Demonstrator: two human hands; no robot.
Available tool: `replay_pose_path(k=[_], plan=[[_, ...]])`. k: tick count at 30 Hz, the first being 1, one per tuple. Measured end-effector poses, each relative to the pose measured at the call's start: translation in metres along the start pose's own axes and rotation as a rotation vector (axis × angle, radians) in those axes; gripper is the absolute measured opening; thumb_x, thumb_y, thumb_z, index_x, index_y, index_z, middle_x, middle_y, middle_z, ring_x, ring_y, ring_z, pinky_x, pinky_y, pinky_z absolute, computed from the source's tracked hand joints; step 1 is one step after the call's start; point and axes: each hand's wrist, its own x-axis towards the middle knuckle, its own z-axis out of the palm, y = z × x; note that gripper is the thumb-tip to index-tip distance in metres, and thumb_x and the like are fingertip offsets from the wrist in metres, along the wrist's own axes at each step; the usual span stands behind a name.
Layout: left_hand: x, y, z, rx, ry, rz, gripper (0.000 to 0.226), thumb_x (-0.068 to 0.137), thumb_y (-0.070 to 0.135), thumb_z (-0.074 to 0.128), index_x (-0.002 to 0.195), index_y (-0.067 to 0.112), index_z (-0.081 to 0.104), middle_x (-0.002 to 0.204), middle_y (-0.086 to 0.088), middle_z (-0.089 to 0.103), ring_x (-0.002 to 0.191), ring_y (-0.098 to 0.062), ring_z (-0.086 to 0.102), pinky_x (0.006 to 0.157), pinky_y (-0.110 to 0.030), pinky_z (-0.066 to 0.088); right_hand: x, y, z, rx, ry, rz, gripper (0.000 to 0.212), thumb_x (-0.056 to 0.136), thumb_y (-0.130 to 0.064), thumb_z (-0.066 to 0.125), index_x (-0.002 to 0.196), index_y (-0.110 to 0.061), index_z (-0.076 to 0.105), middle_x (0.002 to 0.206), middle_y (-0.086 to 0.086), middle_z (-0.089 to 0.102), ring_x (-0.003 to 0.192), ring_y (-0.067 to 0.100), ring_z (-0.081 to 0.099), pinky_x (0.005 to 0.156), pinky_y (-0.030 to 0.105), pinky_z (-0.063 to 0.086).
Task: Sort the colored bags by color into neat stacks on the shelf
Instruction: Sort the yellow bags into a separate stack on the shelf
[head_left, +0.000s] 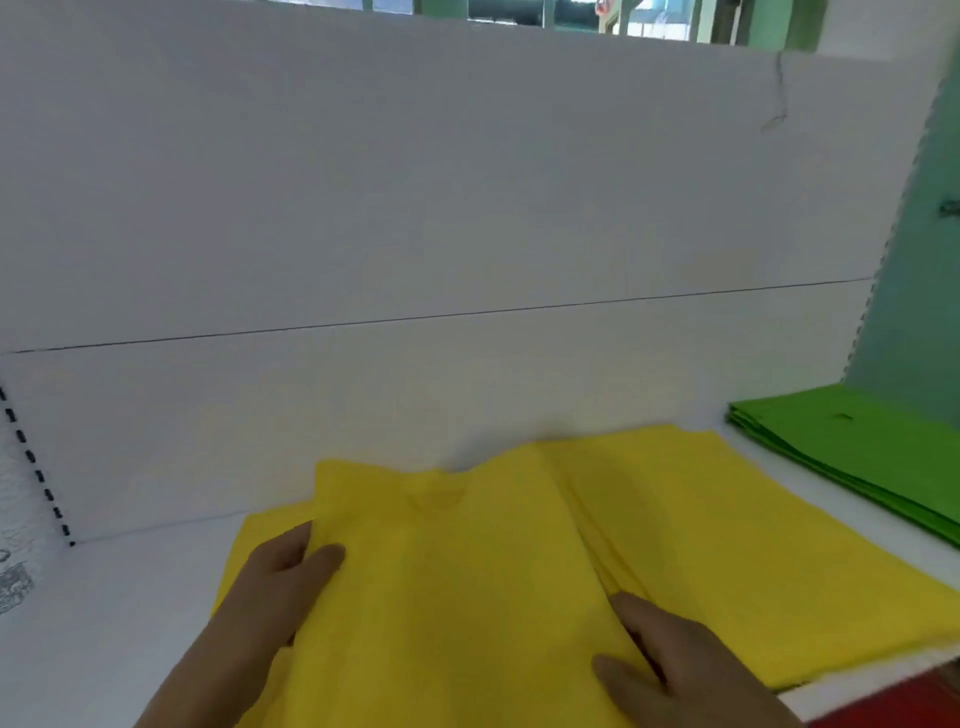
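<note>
A yellow bag lies on top of other yellow bags on the white shelf, slightly askew from the ones beneath. My left hand holds its left edge, thumb on top and fingers slipped under the fabric. At its right edge my right hand grips it, thumb on the top face and fingers along the fold. A neat stack of green bags sits on the shelf at the far right, apart from the yellow ones.
The white back panel of the shelf rises just behind the yellow bags. A green upright with a row of holes bounds the right side. Something red shows below the shelf's front edge at the bottom right.
</note>
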Motion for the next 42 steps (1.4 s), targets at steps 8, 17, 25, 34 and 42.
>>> replay_pose_path(k=[8, 17, 25, 34, 42], plan=[[-0.011, 0.035, 0.059, -0.065, -0.153, 0.140, 0.019, 0.095, 0.023, 0.055, 0.092, 0.022, 0.073, 0.090, -0.019, 0.072, 0.076, -0.038, 0.065, 0.070, -0.044, 0.046, -0.059, 0.027, -0.023, 0.055, 0.305, 0.118, 0.019, 0.086, -0.052, 0.052, 0.104, -0.049, 0.049, 0.107, -0.009, 0.067, 0.096, 0.002, 0.060, 0.081, 0.018, 0.049], [-0.027, 0.090, 0.202, -0.118, -0.342, 0.264, 0.020, 0.097, 0.020, 0.052, 0.091, 0.027, 0.070, 0.084, 0.006, 0.076, 0.073, -0.016, 0.072, 0.061, -0.033, 0.054, -0.122, 0.080, -0.081, 0.096, 0.659, 0.176, 0.049, 0.056, -0.089, 0.046, 0.103, -0.078, 0.038, 0.100, -0.053, 0.049, 0.092, -0.025, 0.051, 0.074, 0.000, 0.041], [-0.026, 0.114, 0.287, -0.074, -0.230, 0.316, 0.018, 0.097, 0.024, 0.053, 0.094, 0.028, 0.070, 0.086, 0.009, 0.075, 0.075, -0.012, 0.072, 0.069, -0.036, 0.056, -0.106, 0.166, -0.164, 0.163, 0.596, 0.224, 0.026, 0.070, -0.055, 0.059, 0.093, -0.044, 0.059, 0.085, -0.033, 0.066, 0.075, -0.007, 0.064, 0.069, 0.019, 0.053], [0.042, 0.087, 0.274, 0.259, 0.052, 0.150, 0.016, 0.094, 0.024, 0.059, 0.085, 0.014, 0.068, 0.075, 0.001, 0.070, 0.066, -0.014, 0.066, 0.052, -0.023, 0.048, 0.006, 0.208, -0.189, -0.037, 0.470, -0.055, 0.031, 0.089, -0.037, 0.060, 0.105, -0.053, 0.040, 0.100, -0.027, 0.061, 0.086, -0.002, 0.060, 0.075, 0.018, 0.047], [0.074, 0.038, 0.281, 1.015, 0.184, 0.028, 0.057, 0.088, 0.051, 0.057, 0.132, 0.018, 0.040, 0.128, -0.004, 0.053, 0.117, -0.022, 0.051, 0.082, -0.031, 0.043, 0.056, 0.247, -0.177, -0.446, 0.299, -0.083, 0.078, 0.077, -0.069, 0.046, 0.140, -0.026, 0.031, 0.129, 0.000, 0.047, 0.114, 0.019, 0.054, 0.088, 0.029, 0.042]])
